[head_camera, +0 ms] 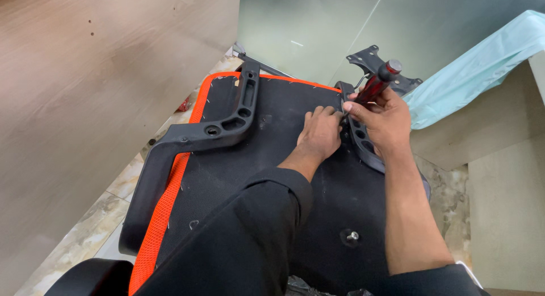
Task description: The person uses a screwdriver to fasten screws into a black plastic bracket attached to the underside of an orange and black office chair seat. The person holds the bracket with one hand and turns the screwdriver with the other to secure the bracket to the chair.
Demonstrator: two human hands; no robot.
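An upturned chair seat point(272, 120), black underneath with an orange mesh edge, lies in front of me. A black plastic armrest point(193, 140) is fitted along its left side. My left hand point(321, 134) presses flat on the seat next to a second black armrest bracket point(363, 142) on the right. My right hand point(383, 117) grips a screwdriver with a dark red handle point(376, 84), its tip pointed down at that bracket. The tip itself is hidden by my fingers.
A black metal mounting plate point(372, 60) lies beyond the seat. A bolt point(352, 236) sticks up from the seat near me. A pale blue plastic sheet point(482, 63) drapes at right. A wooden panel point(85, 91) stands at left, over a marble floor point(113, 199).
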